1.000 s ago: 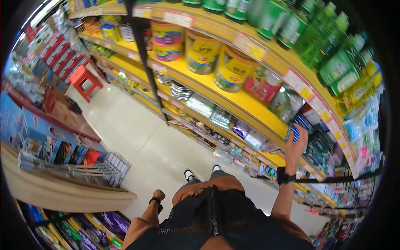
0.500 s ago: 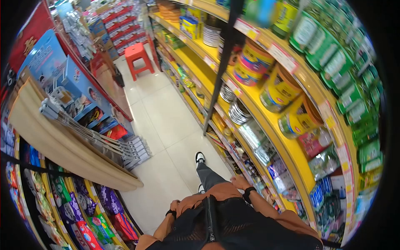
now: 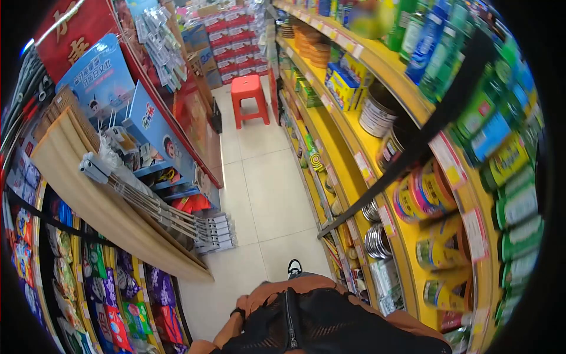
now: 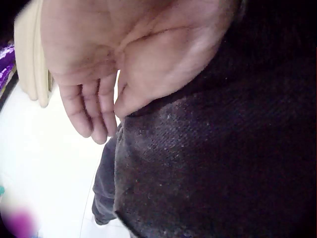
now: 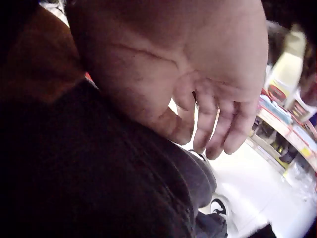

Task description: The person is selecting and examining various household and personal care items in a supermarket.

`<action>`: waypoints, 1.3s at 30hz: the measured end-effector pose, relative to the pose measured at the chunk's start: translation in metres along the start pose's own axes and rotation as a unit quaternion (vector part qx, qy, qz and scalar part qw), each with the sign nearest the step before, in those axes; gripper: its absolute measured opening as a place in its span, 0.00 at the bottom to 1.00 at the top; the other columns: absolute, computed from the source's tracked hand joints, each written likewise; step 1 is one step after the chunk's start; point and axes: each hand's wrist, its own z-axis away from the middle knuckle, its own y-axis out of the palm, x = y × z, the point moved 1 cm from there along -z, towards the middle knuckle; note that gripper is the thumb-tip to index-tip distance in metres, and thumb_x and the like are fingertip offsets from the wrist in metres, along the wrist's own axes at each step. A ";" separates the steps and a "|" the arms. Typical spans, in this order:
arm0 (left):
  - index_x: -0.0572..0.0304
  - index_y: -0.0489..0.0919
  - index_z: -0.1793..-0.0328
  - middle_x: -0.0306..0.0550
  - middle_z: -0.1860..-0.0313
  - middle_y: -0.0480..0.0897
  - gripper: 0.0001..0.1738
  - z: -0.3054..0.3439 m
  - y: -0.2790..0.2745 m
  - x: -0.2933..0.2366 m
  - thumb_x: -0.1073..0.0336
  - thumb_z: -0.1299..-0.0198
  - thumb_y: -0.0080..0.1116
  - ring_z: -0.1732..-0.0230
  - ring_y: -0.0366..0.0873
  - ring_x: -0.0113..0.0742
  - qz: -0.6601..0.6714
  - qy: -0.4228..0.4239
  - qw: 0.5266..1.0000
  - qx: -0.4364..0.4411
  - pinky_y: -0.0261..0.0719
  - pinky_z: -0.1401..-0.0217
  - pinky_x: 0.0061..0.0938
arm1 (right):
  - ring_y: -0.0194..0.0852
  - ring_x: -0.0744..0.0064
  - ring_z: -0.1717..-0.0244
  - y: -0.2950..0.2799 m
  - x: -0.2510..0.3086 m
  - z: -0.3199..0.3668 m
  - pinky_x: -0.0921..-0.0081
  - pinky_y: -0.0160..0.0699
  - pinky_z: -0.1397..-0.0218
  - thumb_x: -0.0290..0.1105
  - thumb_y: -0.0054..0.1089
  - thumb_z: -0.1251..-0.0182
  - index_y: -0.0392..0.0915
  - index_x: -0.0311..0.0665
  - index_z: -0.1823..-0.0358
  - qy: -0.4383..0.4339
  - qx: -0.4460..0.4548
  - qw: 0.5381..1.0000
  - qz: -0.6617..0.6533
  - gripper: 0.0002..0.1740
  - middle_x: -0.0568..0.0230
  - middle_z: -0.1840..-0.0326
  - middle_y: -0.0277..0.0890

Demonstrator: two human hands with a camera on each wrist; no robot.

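My left hand (image 4: 129, 54) hangs beside the dark trousers (image 4: 208, 163) in the left wrist view, palm showing, fingers loosely bent and holding nothing. Its thumb lies right at the cloth. On the other side, my right hand (image 5: 188, 64) also hangs by the trouser leg in the right wrist view, fingers slightly curled around no object. In the head view the left hand shows only partly at the hip, and the right hand is hidden by the clothing. A black and white shoe (image 3: 294, 269) stands out ahead on the tiles.
A tiled aisle (image 3: 259, 194) runs forward to a red stool (image 3: 249, 100). Along the right are yellow shelves (image 3: 348, 171) with tubs, tins and green bottles. Wooden boards (image 3: 112, 189), grey-headed poles (image 3: 159, 200) and a blue display (image 3: 159, 130) line the left. A black post (image 3: 407, 159) rises at the right.
My right hand has come down from the small blue boxes on the right shelf to my side, empty. The view has turned right-to-left along the aisle and moved forward, bringing the stool ahead.
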 end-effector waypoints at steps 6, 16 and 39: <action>0.63 0.93 0.47 0.64 0.53 0.94 0.33 -0.043 -0.063 -0.025 0.43 0.48 0.79 0.47 0.94 0.58 0.102 -0.027 0.993 -0.059 0.89 0.40 0.42 | 0.92 0.61 0.48 -0.042 0.176 -0.057 0.63 0.87 0.39 0.33 0.62 0.26 0.89 0.31 0.42 -0.015 0.003 0.998 -0.058 0.18 0.55 0.49 0.94; 0.64 0.93 0.50 0.67 0.52 0.92 0.32 -0.146 -0.083 -0.049 0.38 0.39 0.71 0.46 0.92 0.63 0.147 -0.064 0.986 -0.055 0.87 0.44 0.47 | 0.92 0.57 0.49 -0.075 0.196 -0.126 0.59 0.87 0.43 0.41 0.64 0.21 0.90 0.34 0.43 0.001 0.020 1.000 0.008 0.19 0.54 0.50 0.93; 0.70 0.87 0.47 0.53 0.61 0.91 0.12 -0.483 -0.400 -0.244 0.68 0.30 0.62 0.66 0.91 0.38 0.203 0.119 0.971 0.034 0.90 0.62 0.32 | 0.89 0.56 0.53 -0.108 0.382 -0.300 0.55 0.82 0.47 0.45 0.59 0.23 0.90 0.32 0.54 0.122 -0.078 0.988 -0.047 0.22 0.47 0.57 0.91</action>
